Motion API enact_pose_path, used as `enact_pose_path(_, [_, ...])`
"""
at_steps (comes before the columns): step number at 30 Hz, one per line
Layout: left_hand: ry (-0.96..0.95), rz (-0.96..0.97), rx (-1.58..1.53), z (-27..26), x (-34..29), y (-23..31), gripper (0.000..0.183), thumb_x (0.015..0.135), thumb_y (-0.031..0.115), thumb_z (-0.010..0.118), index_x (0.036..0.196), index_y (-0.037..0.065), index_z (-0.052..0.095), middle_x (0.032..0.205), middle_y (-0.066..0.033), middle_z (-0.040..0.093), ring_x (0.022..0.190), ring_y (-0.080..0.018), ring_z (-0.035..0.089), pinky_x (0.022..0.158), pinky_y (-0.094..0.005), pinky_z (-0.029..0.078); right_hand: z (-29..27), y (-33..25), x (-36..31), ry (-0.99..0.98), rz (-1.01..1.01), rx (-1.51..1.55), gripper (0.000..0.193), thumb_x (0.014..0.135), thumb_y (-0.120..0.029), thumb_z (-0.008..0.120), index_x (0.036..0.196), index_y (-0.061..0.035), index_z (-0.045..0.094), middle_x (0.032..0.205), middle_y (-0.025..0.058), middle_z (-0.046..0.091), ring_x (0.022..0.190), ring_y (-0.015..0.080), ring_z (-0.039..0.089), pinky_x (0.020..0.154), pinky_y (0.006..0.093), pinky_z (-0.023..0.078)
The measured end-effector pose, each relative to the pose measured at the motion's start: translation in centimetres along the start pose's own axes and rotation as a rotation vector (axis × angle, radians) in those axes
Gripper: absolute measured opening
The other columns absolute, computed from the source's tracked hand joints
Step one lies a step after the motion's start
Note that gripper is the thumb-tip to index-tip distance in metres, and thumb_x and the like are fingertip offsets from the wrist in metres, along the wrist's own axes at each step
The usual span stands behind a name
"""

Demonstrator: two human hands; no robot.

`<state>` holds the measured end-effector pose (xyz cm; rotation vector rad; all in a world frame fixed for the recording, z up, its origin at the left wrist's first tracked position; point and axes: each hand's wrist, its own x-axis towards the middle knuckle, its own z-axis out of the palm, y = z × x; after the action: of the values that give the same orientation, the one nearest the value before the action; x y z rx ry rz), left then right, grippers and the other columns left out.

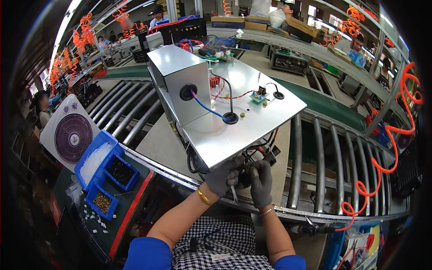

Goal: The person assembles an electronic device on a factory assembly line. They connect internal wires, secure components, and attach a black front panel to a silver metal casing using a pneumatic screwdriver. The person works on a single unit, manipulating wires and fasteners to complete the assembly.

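Observation:
A metal chassis [252,121] with a raised box-shaped housing [180,81] rests on a board [157,139] on the roller conveyor in front of me. My left hand [220,177], in a grey glove, is closed at the chassis's near lower edge. A thin, pale, pointed thing [234,193] sticks out below its fingers. Close beside it, my right hand [261,183], also gloved, has its fingers pinched together by a dark part I cannot make out. Red, blue and black wires [266,146] hang under the chassis near both hands. A blue wire [209,108] runs from the housing to a black grommet [230,118].
Left of the conveyor, blue bins [102,200] hold brass fasteners, black pieces and white strips; a purple-and-white fan [74,137] stands behind. Steel rollers [319,166] extend right. An orange coiled air hose [375,168] leads to a tool [310,227] at the conveyor's front edge. Co-workers sit farther back.

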<state>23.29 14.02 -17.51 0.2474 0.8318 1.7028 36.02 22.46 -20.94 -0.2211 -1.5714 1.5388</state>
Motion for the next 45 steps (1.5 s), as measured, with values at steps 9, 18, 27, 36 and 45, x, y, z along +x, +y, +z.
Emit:
enact_pose_path(9, [-0.007,0.052,0.087,0.8,-0.7,0.3,0.013,0.094,0.02,0.067,0.097,0.015,0.055,0.068,0.0079,0.047,0.045,0.0002,0.036,0.037,-0.0164,0.023,1.6,0.4,0.6,0.172,0.105,0.237,0.018,0.102,-0.026,0.051,0.104,-0.0089,0.045,0.083,0.0029,0.058,0.061,0.0072,0.05,0.05,0.0205,0.04])
enact_pose_path(18, [-0.06,0.019,-0.1,-0.2,-0.1,-0.2,0.008,0.097,0.018,0.061,0.099,0.011,0.057,0.069,0.0085,0.044,0.045,0.0002,0.035,0.039,-0.0175,0.023,0.6,-0.4,0.0,0.048,0.081,0.02,0.02,0.101,-0.025,0.053,0.105,-0.0063,0.047,0.087,0.0009,0.051,0.072,0.0067,0.049,0.061,0.0201,0.042])
enact_pose_path(27, [0.011,0.061,-0.05,-0.9,-0.2,-0.7,0.012,0.101,0.016,0.052,0.106,0.008,0.059,0.077,0.0088,0.048,0.049,0.0004,0.036,0.041,-0.0169,0.025,-0.5,-0.3,0.1,-0.075,0.116,-0.097,0.015,0.1,-0.018,0.052,0.106,-0.0045,0.049,0.089,0.0034,0.054,0.07,0.0079,0.052,0.059,0.0221,0.045])
enact_pose_path(36, [-0.039,0.018,0.238,0.1,-0.5,0.2,0.011,0.096,0.021,0.064,0.093,0.014,0.056,0.055,0.0083,0.04,0.038,-0.0026,0.033,0.035,-0.0194,0.023,-0.4,-1.2,0.7,-0.054,0.128,-0.077,0.013,0.1,-0.017,0.052,0.105,-0.0053,0.049,0.085,0.0014,0.053,0.07,0.0071,0.052,0.061,0.022,0.046])
enact_pose_path(45, [0.193,0.498,1.124,-1.6,-3.5,-1.3,0.029,0.094,0.025,0.06,0.113,0.003,0.061,0.085,-0.0121,0.067,0.074,-0.0236,0.066,0.066,-0.0332,0.052,-0.9,0.3,1.4,0.002,0.08,-0.076,0.018,0.099,-0.023,0.054,0.102,-0.0052,0.049,0.085,0.0022,0.053,0.07,0.0076,0.052,0.06,0.0234,0.047])
